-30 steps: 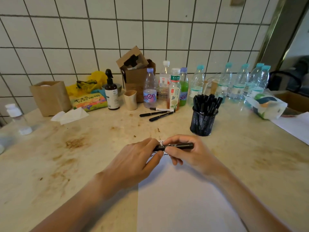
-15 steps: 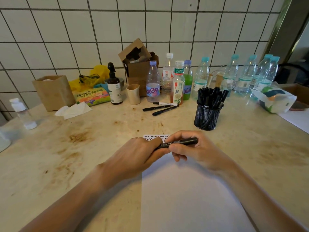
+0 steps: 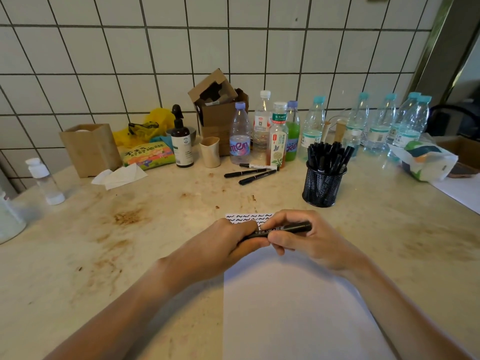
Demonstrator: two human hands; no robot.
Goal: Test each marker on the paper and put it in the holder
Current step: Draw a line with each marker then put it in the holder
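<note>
A black marker (image 3: 288, 228) lies level between both hands above the top of a white paper sheet (image 3: 291, 302). My left hand (image 3: 228, 242) grips its left end, which is hidden in the fingers. My right hand (image 3: 309, 240) pinches the barrel with thumb and fingers. Rows of black squiggles (image 3: 246, 217) mark the paper's top edge. A black mesh holder (image 3: 323, 187) full of several black markers stands behind my right hand. Three loose markers (image 3: 253, 172) lie further back on the table.
Along the tiled wall stand several water and drink bottles (image 3: 279, 136), a dark pump bottle (image 3: 181, 144), a beige cup (image 3: 210, 152), cardboard boxes (image 3: 220, 110), a snack pack (image 3: 148, 157) and tissues (image 3: 119, 175). A plastic bag (image 3: 426, 162) sits at the right, a small clear bottle (image 3: 45, 181) at the left.
Both hands kept hold of the marker and stayed nearly in place over the paper's top. The marker tilted slightly, right end higher. The view shifted a little.
</note>
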